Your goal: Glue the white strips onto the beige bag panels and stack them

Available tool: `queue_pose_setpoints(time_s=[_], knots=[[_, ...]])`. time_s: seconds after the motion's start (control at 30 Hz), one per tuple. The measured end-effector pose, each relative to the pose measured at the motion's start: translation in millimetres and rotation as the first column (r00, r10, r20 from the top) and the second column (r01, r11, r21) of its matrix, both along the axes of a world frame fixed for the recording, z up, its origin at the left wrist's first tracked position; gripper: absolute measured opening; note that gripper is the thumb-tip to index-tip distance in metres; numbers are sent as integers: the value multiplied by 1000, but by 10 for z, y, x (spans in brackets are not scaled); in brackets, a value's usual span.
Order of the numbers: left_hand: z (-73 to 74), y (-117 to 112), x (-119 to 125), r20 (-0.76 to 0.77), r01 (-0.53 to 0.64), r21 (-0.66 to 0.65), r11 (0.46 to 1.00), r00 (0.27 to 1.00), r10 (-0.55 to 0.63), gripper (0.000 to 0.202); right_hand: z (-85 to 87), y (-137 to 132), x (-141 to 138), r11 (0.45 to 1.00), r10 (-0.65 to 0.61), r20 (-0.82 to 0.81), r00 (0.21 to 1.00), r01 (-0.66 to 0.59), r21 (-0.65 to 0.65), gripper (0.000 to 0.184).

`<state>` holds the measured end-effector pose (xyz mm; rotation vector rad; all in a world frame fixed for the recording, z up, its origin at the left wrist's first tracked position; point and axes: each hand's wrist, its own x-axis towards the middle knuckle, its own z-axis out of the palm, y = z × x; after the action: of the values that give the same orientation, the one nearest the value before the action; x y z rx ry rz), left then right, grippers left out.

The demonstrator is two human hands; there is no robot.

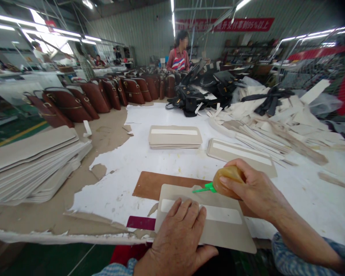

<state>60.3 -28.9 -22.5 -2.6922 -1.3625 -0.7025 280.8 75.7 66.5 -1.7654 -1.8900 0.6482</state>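
Note:
A beige panel (232,234) with rounded corners and a white strip across it lies at the table's front edge, its near side reaching past that edge. My left hand (179,235) rests flat on it, fingers stretched out over the strip. In my right hand (255,188) is an amber squeeze bottle (227,180), its green nozzle tip at the panel's upper part. Whether anything comes out of the tip I cannot tell. Under the panel a brown leather piece (148,184) shows, and a purple piece (140,222) sticks out at the left.
A stack of beige panels (175,137) lies ahead, with another stack (243,155) to its right. Larger panels (31,165) are piled left. Brown handbags (97,96), black bags (201,92) and white scraps (293,119) line the far side. A person (178,55) is behind them.

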Motion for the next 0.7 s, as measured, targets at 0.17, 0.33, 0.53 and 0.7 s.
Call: queue_pose_setpoints(time_s=[0.17, 0.33, 0.53, 0.7], knots=[[-73, 49, -58, -76, 42, 39, 998, 996, -39, 77, -248, 1, -10, 998, -64, -406, 912, 52, -40, 49], [-284, 183, -178, -173, 98, 258, 961, 983, -54, 76, -393, -94, 431, 961, -262, -839, 477, 212, -179, 50], [-572, 283, -273, -193, 62, 327, 943, 981, 3, 46, -658, -175, 1343, 836, -358, -906, 224, 509, -205, 49], [-622, 350, -333, -209, 78, 405, 911, 978, 9, 53, -813, -185, 1842, 801, -396, -865, 308, 576, -162, 54]])
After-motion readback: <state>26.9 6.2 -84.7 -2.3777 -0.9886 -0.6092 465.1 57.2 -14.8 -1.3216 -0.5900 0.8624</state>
